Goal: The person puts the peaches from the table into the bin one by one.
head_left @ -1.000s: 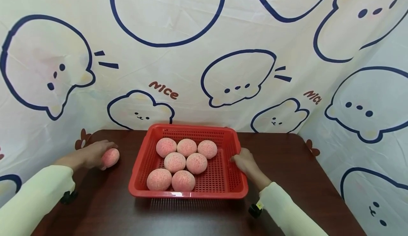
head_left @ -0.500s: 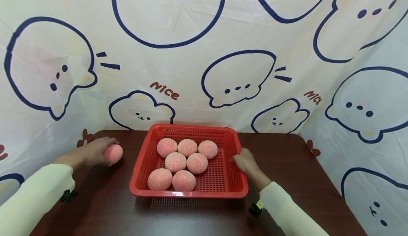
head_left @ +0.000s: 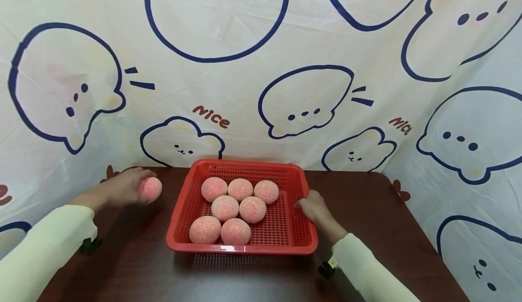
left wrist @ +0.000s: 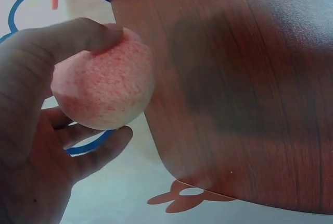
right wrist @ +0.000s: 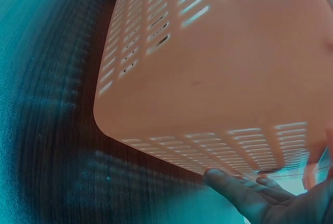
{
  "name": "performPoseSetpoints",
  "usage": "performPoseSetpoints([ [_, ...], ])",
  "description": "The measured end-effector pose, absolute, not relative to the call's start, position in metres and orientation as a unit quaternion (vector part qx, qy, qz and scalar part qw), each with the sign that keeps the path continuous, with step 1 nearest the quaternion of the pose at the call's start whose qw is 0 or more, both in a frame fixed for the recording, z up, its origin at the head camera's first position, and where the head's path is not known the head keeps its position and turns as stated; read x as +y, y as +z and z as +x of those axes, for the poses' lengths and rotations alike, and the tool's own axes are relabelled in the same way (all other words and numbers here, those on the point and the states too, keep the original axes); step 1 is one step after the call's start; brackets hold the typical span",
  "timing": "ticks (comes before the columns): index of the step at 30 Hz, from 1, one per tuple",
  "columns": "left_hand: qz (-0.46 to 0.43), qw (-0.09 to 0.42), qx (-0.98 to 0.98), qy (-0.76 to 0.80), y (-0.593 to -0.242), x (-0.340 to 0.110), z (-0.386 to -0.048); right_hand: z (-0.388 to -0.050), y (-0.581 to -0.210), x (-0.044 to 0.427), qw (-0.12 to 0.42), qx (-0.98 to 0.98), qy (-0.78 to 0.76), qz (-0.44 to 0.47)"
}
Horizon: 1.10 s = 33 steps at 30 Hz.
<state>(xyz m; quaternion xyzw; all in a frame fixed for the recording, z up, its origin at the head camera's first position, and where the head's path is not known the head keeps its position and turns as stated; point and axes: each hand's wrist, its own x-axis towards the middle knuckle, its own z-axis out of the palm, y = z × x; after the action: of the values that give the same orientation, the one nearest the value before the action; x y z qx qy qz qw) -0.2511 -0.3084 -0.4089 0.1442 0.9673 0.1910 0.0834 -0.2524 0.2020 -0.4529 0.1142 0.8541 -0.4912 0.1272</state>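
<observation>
In the head view, my left hand holds a pink, mottled peach above the table's left side. The left wrist view shows the thumb lying over the top of this peach and the fingers around its far side and below. My right hand grips the right rim of a red plastic basket with slotted walls. Several more peaches lie in the basket, mostly at its left and middle. In the right wrist view, fingers reach along the outside of the basket wall.
The basket stands mid-table on a dark brown wooden table. Behind and beside the table hangs a white cloth with blue-outlined cartoon figures. Bare wood shows left, right and in front of the basket.
My left hand has moved slightly right and away from me with the peach, which now sits higher in the head view. My right hand and the basket have stayed in place.
</observation>
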Motion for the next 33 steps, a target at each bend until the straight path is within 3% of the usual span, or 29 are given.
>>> performPoseSetpoints([
  [33,0.158,0.015,0.958,0.238,-0.396,-0.292,-0.242,-0.253,-0.454,0.204,0.132,0.857,-0.488,0.103],
])
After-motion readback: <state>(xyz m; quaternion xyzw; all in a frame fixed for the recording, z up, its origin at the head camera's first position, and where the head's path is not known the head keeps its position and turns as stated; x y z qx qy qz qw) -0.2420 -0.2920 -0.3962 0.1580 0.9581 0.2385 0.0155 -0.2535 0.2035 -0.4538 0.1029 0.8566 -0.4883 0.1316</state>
